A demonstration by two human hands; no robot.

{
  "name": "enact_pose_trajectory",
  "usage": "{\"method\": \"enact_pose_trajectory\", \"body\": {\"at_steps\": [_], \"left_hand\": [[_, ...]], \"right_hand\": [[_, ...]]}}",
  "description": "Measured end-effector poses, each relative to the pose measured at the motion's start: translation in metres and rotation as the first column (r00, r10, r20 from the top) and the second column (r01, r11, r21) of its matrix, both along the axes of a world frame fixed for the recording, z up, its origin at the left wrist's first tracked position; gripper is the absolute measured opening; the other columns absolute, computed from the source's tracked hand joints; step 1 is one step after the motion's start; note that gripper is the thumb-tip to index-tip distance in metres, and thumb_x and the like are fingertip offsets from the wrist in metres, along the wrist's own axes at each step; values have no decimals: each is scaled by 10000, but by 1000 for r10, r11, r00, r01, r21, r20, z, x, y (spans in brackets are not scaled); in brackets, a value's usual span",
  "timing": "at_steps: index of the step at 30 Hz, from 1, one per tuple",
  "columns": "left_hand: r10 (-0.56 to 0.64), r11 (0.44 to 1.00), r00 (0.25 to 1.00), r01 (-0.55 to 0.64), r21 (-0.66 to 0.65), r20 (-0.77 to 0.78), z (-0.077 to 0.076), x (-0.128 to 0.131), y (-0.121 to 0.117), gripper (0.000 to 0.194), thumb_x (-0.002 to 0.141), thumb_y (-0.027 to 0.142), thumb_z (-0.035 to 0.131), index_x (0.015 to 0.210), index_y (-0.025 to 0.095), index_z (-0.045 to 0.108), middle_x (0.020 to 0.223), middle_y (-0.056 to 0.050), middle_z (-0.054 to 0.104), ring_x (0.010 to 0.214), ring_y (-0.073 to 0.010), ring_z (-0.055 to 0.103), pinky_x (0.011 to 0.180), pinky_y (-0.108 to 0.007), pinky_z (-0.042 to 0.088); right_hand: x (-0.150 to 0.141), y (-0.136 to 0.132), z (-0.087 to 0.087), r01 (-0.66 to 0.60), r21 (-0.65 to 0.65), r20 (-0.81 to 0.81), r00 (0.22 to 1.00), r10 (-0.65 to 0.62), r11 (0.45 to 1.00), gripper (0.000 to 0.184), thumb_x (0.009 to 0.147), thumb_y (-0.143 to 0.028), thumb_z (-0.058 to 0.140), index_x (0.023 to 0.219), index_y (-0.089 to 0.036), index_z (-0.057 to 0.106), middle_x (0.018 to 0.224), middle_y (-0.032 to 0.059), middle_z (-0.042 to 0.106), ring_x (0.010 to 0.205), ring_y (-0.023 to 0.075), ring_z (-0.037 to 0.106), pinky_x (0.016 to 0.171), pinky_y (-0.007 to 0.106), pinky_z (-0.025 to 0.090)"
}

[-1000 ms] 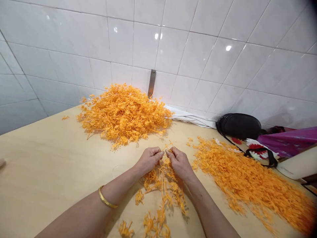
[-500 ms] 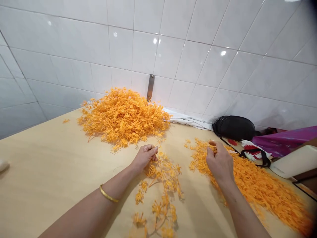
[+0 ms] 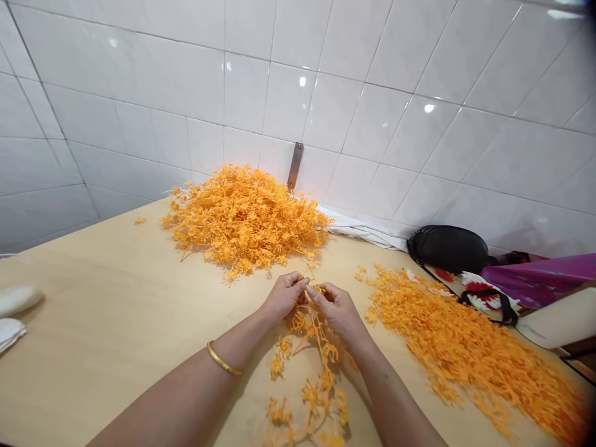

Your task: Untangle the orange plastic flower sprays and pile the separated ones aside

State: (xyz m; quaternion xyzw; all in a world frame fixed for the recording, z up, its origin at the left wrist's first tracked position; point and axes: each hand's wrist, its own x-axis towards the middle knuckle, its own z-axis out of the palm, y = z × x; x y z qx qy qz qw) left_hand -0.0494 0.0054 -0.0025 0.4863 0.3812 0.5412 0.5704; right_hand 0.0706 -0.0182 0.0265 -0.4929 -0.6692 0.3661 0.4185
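My left hand (image 3: 283,297) is closed in a pinch on the thin stem of an orange plastic flower spray (image 3: 315,394). The spray hangs from the fingers and trails over the table toward me. My right hand (image 3: 341,315) is also closed, its thumb and fingertips meeting the left ones. Between its fingers shows a bit of an orange plastic flower piece (image 3: 318,289); its exact form is mostly hidden. Just beyond the hands lies a heaped pile of branched orange sprays (image 3: 251,217). To the right is a long spread of loose orange flower pieces (image 3: 460,341).
A black bag (image 3: 449,248) with a strap sits by the tiled wall, beside purple cloth (image 3: 544,279) and a cream-coloured object (image 3: 554,318). White cloth (image 3: 367,230) runs along the wall. Pale objects (image 3: 18,301) lie at the table's left edge (image 3: 69,240).
My right hand went out to the loose pieces at the right, then came back to the left hand. The left hand kept hold of the spray. The view shifted slightly.
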Motion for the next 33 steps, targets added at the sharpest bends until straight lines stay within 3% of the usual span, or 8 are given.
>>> {"method": "enact_pose_trajectory", "body": {"at_steps": [5, 9, 14, 19, 23, 25, 29, 33], "left_hand": [[-23, 999, 998, 21, -36, -60, 0, 2, 1, 276, 701, 400, 515, 586, 166, 425, 338, 86, 341, 287, -33, 258, 344, -167, 182], [-23, 996, 999, 27, -83, 47, 7, -1, -3, 331, 662, 471, 557, 626, 162, 443, 404, 63, 421, 339, -47, 373, 378, -166, 273], [-12, 972, 920, 103, -211, 392, 12, -9, -4, 407, 669, 518, 533, 846, 153, 495, 613, -26, 571, 612, -137, 574, 614, -278, 453], [-158, 953, 929, 232, -195, 335, 7, 2, -9, 330, 606, 327, 675, 831, 114, 559, 731, -59, 612, 651, -126, 583, 662, -258, 449], [-138, 955, 913, 225, -192, 384, 5, 12, -13, 244, 603, 251, 674, 781, 112, 583, 672, -57, 629, 589, -138, 587, 607, -266, 455], [-47, 959, 906, 158, -233, 420, 5, 13, -12, 181, 592, 222, 669, 700, 117, 569, 594, -33, 611, 533, -125, 573, 574, -254, 453], [-33, 960, 954, 114, -258, 298, 5, 12, -10, 165, 618, 251, 630, 612, 122, 526, 485, 0, 553, 416, -88, 504, 457, -211, 401], [-52, 965, 992, 79, -250, 115, 7, 8, -11, 232, 632, 308, 597, 543, 132, 475, 401, 32, 476, 316, -50, 392, 360, -178, 301]], "right_hand": [[7, 12, -11, 124, 86, 15, 992, -125, 989, 337, 691, -446, 537, 524, -174, 429, 455, -63, 339, 454, 77, 289, 441, 215, 234], [17, 15, -13, 155, 44, -147, 978, -147, 987, 337, 687, -448, 548, 529, -179, 419, 457, -67, 346, 452, 75, 295, 445, 214, 239], [18, 18, -17, 282, -75, -461, 841, -284, 956, 292, 658, -422, 588, 577, -177, 452, 463, -67, 394, 454, 73, 338, 448, 205, 273], [11, 13, -16, 294, -108, -608, 736, -297, 950, 258, 651, -392, 605, 609, -170, 480, 490, -54, 447, 470, 77, 397, 486, 210, 336], [1, 1, -14, 64, -18, -485, 872, -65, 998, 204, 716, -369, 541, 703, -167, 519, 607, -17, 517, 567, 107, 466, 558, 234, 380], [-3, -4, -14, 72, 61, -314, 948, -49, 996, 199, 744, -362, 501, 683, -173, 507, 618, -14, 509, 580, 109, 451, 548, 228, 362], [-4, -4, -14, 252, 181, -74, 967, -242, 951, 253, 752, -374, 463, 581, -192, 424, 523, -34, 436, 504, 99, 366, 481, 226, 298], [30, 13, -4, 535, 115, -202, 838, -507, 837, 252, 754, -407, 411, 604, -204, 403, 497, -29, 425, 479, 109, 377, 479, 242, 321]]}}
